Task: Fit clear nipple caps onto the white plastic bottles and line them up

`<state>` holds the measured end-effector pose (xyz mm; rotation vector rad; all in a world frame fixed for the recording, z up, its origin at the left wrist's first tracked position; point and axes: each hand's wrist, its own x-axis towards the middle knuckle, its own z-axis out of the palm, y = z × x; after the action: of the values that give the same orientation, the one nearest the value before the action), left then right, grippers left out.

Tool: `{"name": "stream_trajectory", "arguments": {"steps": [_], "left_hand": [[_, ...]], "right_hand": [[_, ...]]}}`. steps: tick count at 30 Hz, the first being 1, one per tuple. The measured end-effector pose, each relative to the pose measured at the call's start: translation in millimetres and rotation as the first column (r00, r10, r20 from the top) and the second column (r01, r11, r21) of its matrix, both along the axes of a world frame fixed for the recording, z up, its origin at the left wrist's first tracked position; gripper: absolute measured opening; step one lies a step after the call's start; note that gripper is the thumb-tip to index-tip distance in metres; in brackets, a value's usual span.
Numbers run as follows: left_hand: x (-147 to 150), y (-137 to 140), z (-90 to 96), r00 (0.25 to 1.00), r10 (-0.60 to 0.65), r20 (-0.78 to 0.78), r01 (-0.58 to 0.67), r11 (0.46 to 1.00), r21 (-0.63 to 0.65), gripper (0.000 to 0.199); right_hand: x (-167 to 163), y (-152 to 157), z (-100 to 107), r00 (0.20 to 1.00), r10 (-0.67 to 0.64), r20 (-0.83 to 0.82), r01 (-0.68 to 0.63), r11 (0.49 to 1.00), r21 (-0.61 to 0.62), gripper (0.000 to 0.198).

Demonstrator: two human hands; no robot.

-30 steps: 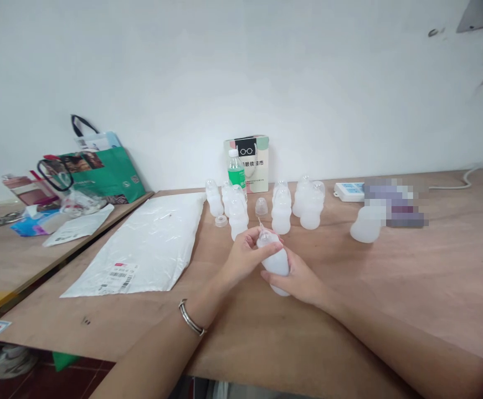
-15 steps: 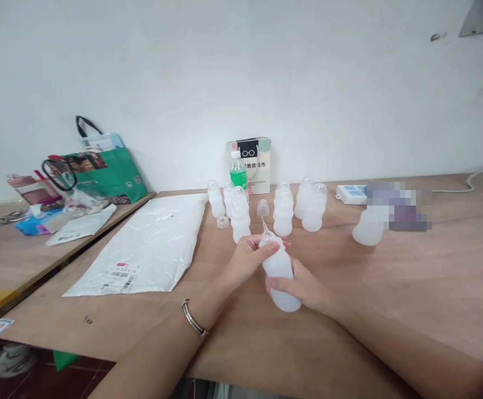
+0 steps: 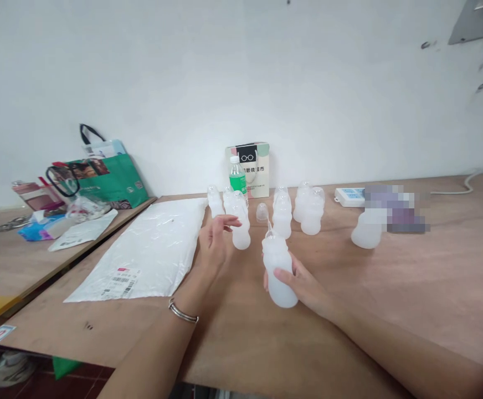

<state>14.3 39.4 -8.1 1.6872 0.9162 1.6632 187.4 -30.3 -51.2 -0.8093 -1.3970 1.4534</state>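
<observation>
My right hand (image 3: 310, 288) is wrapped round a frosted white baby bottle (image 3: 280, 257), tilted slightly, with a clear narrow teat (image 3: 270, 228) on top. My left hand (image 3: 214, 241) is off that bottle, its fingers stretched to the right and holding nothing I can see. Beside those fingertips stands another capped baby bottle (image 3: 241, 224). A clear dome cap (image 3: 262, 212) rests on the table behind the held bottle. More capped bottles (image 3: 282, 216) stand in small groups to the left and right of the cap.
A flat white mailing bag (image 3: 142, 249) covers the table's left part. At the back are a green-labelled drink bottle (image 3: 237, 180) and a paper bag (image 3: 260, 177). To the right stand a white box (image 3: 349, 197) and one more bottle (image 3: 366, 233). A green bag (image 3: 121, 183) sits far left.
My left hand has let go of the bottle's top and moved left, now covering the small clear ring on the table. My right hand keeps the bottle, now held more upright.
</observation>
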Motion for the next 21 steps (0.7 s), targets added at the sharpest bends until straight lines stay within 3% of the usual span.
{"name": "stream_trajectory", "arguments": {"steps": [3,6,8,10,11,14,16,18,21], "left_hand": [[-0.7,3.7,-0.8,0.987,0.164,0.004,-0.163,0.978,0.131,0.035],[10.4,2.5,10.4,0.962,0.2,-0.186,-0.151,0.957,0.248,0.022],[22.3,9.2,25.8,0.908,0.184,-0.377,-0.078,0.957,0.28,0.021],[36.8,26.3,44.4,0.786,0.132,-0.605,0.0,0.977,0.213,0.02],[44.7,38.4,53.4,0.666,0.089,-0.74,0.012,0.991,0.13,0.018],[69.3,80.1,72.7,0.525,0.001,-0.851,-0.01,1.0,-0.004,0.006],[85.1,104.5,76.8,0.465,-0.05,-0.884,-0.029,0.997,-0.072,0.008],[98.9,121.3,74.8,0.417,-0.105,-0.903,-0.03,0.991,-0.129,0.022],[112.2,132.9,66.6,0.417,-0.181,-0.891,0.034,0.982,-0.184,0.031]], "right_hand": [[3.6,6.0,0.3,0.977,-0.211,0.025,0.208,0.974,0.092,0.037],[8.4,14.7,-2.0,0.944,-0.328,0.042,0.318,0.935,0.159,0.038],[10.3,18.4,-4.2,0.941,-0.337,0.039,0.33,0.936,0.124,0.041],[11.0,19.5,-5.0,0.95,-0.314,-0.011,0.314,0.948,0.056,0.038],[11.1,19.2,-4.5,0.953,-0.3,-0.045,0.301,0.953,0.03,0.035],[11.1,17.6,-1.0,0.956,-0.277,-0.093,0.277,0.961,-0.013,0.031],[11.5,17.9,0.4,0.958,-0.275,-0.085,0.275,0.961,-0.014,0.03],[12.0,19.5,-0.5,0.959,-0.27,-0.086,0.27,0.963,-0.004,0.029],[12.6,22.9,-4.5,0.96,-0.267,-0.089,0.268,0.963,0.004,0.028]]}}
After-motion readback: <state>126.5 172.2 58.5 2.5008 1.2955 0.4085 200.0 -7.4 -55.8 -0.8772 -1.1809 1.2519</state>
